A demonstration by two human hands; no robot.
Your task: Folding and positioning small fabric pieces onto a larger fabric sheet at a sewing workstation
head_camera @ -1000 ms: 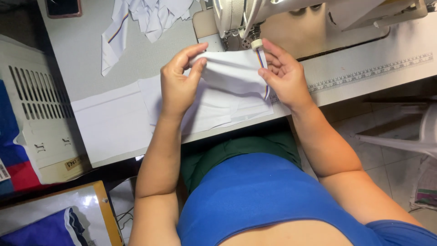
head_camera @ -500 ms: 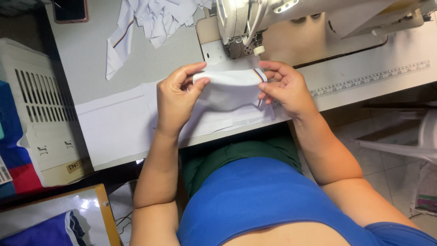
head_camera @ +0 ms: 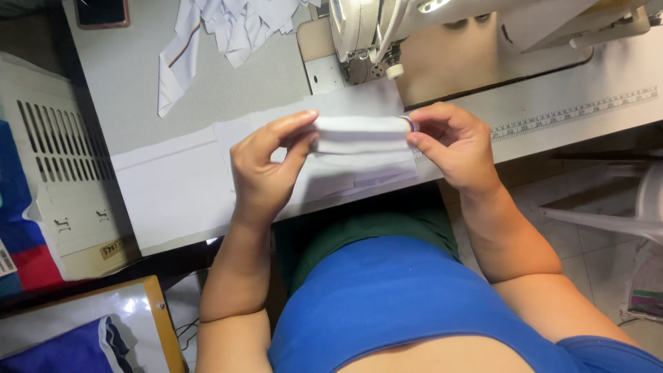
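Note:
A folded white fabric piece (head_camera: pixel 359 135) with a thin coloured stripe at its right end is held between both hands, just above the sewing table's (head_camera: pixel 228 90) front edge. My left hand (head_camera: pixel 266 166) pinches its left end with thumb and fingers. My right hand (head_camera: pixel 452 141) pinches its right end by the stripe. Flat white fabric pieces (head_camera: pixel 179 183) lie on the table beneath. The sewing machine (head_camera: pixel 387 34) head stands right behind the hands.
A heap of white cut pieces (head_camera: pixel 235 27) with striped edges lies at the back of the table. A white slotted plastic crate (head_camera: pixel 55 166) stands at the left. A ruler strip (head_camera: pixel 573 114) runs along the table's right edge. A dark phone (head_camera: pixel 102 12) lies top left.
Both hands have lifted the fabric off the table and drawn it toward me, folding it into a narrower band held by its two ends.

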